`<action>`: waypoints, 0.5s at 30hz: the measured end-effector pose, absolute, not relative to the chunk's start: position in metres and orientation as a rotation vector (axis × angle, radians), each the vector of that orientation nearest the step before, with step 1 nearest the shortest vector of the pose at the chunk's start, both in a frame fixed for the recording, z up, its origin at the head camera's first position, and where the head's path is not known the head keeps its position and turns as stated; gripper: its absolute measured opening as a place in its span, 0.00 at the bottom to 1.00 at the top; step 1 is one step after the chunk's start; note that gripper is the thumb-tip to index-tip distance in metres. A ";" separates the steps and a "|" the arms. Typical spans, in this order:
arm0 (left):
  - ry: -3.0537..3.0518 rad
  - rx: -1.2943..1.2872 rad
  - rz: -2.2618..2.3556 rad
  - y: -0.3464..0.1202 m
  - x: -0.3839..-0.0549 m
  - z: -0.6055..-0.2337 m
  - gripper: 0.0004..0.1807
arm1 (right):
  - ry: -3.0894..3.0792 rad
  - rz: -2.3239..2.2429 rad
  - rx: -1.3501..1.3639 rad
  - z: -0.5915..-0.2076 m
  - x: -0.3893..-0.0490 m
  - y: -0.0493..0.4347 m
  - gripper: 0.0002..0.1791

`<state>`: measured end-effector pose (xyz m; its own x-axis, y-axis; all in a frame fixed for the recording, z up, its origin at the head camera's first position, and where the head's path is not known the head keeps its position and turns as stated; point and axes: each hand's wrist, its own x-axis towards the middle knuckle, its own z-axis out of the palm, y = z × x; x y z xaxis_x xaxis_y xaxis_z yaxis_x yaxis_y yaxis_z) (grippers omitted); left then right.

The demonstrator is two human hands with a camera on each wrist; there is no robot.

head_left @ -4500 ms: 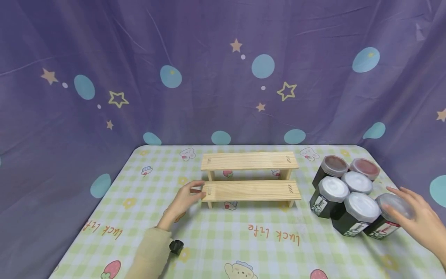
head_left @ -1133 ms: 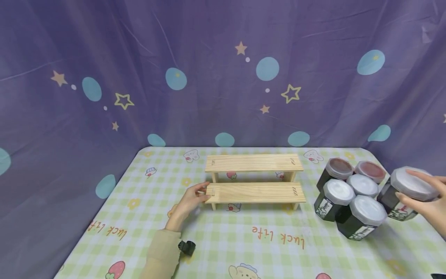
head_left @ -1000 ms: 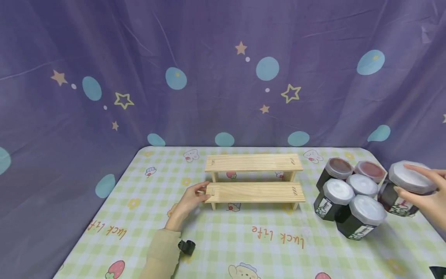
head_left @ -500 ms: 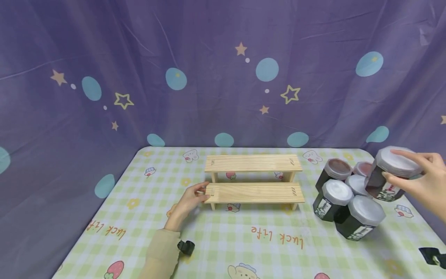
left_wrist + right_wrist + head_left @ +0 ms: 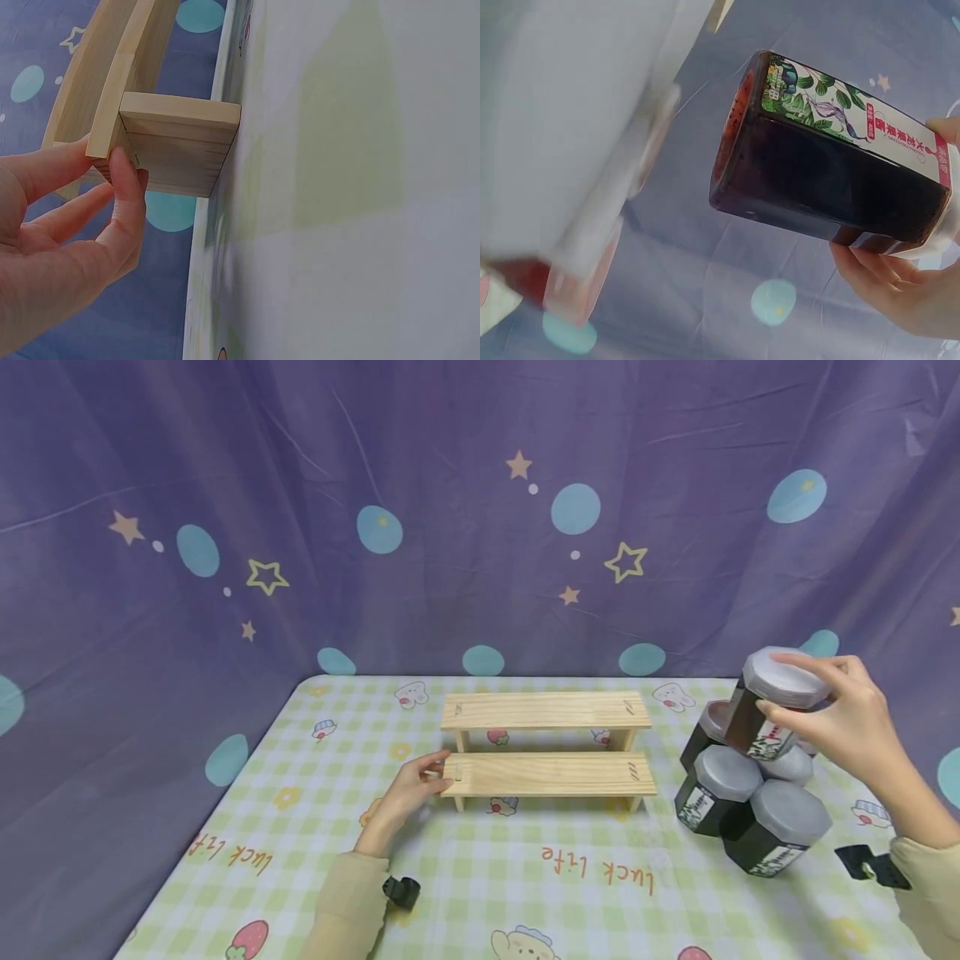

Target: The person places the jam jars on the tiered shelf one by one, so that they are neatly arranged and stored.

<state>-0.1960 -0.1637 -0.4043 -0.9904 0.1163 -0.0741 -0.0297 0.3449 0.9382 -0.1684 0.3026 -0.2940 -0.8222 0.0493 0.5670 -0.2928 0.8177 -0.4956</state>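
Note:
My right hand grips a dark jar by its pale lid and holds it up, tilted, above the other jars. In the right wrist view this jar has dark red contents and a label with green leaves. My left hand pinches the left end of the lower step of a two-step wooden rack. The left wrist view shows thumb and fingers on that board's end. Beneath the raised jar stand more lidded jars, among them one at the front and one to its left.
A checked tablecloth with cartoon prints covers the table. Behind it hangs a purple curtain with stars and drops. A black wrist device is at the left sleeve, another at the right one.
My right hand has picked up the jar from the right of the cluster, raised it and carried it left over the others. The left hand stays at the rack's end.

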 end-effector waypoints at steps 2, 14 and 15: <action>2.465 0.081 1.729 -0.164 -0.196 -0.404 0.27 | -2.414 0.824 0.193 -0.293 -0.172 0.297 0.31; 2.469 0.087 1.730 -0.164 -0.195 -0.404 0.27 | -2.385 0.940 0.254 -0.315 -0.216 0.278 0.32; 2.469 0.087 1.730 -0.164 -0.195 -0.404 0.27 | -2.383 0.941 0.261 -0.314 -0.216 0.272 0.32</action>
<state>-0.1951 -0.1643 -0.4037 -0.9904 0.1190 -0.0699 -0.0250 0.3432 0.9389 -0.2163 0.2724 -0.3136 -0.8252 0.0230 0.5644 -0.3689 0.7347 -0.5694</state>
